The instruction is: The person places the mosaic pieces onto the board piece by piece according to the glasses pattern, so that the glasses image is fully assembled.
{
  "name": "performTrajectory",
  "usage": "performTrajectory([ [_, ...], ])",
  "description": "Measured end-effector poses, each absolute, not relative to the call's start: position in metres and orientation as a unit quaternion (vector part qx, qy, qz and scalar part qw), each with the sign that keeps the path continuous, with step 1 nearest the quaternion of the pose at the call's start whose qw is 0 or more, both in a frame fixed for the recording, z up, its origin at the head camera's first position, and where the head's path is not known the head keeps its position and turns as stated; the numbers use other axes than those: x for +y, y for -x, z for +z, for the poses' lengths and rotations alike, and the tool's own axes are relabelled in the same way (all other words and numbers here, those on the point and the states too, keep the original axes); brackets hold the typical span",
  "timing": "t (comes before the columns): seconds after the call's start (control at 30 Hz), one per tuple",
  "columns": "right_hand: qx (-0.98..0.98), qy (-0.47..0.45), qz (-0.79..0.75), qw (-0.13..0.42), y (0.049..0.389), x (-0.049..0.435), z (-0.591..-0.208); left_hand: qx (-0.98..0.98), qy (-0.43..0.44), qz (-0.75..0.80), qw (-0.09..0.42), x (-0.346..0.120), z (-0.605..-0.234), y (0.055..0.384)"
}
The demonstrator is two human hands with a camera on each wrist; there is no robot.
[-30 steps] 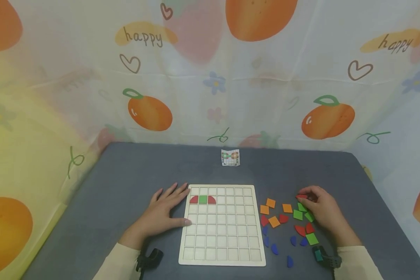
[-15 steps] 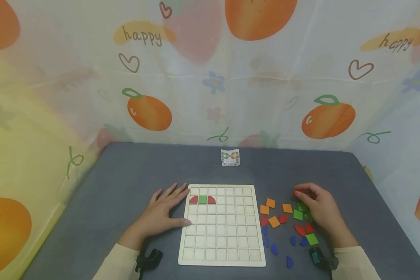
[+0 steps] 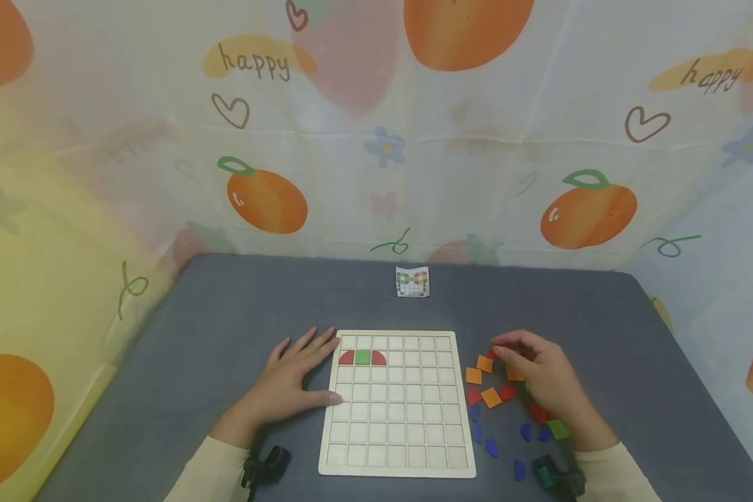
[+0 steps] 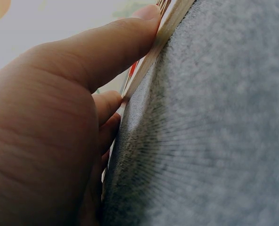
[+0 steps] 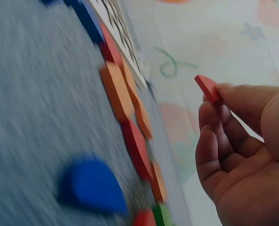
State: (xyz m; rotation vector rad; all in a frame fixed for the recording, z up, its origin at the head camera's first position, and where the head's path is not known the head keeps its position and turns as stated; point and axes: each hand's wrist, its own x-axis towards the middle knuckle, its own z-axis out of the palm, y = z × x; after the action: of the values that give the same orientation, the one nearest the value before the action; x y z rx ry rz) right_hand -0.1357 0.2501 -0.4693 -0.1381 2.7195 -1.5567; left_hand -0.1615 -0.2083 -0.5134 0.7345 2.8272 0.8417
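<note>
Red piece [image 5: 206,86] pinched, board [image 3: 398,415], cloth [image 3: 345,157] reading "happy"

Cream board [image 3: 397,475], square-gridded, its far left showing a green square [image 3: 362,357] between two red quarter-rounds [image 3: 347,358]; at right, red pieces [image 5: 207,88], orange squares [image 3: 491,398], blue pieces [image 3: 491,447]; dark grey table [image 3: 288,300]; pale far backdrop [image 3: 345,153] printed with oranges [image 3: 267,201], brown hearts [image 3: 648,125]

Held red piece [image 5: 207,87] part-covered; blue piece [image 5: 94,186] blurred.

I see rough, matt cloth [image 3: 238,300] under a wooden board [image 3: 378,413], smooth pieces [image 3: 491,397] right, a paper slip [image 3: 412,289] and creased fabric [image 3: 332,244] far.
</note>
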Motion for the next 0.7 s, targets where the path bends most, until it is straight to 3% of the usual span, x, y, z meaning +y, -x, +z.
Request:
performTrajectory([
  [0.7, 0.842, 0.1, -0.527, 0.051, 0.147, 0.185, -0.469, 0.928, -0.244, 0.278, 0.054, -0.209, -0.514, 0.162],
])
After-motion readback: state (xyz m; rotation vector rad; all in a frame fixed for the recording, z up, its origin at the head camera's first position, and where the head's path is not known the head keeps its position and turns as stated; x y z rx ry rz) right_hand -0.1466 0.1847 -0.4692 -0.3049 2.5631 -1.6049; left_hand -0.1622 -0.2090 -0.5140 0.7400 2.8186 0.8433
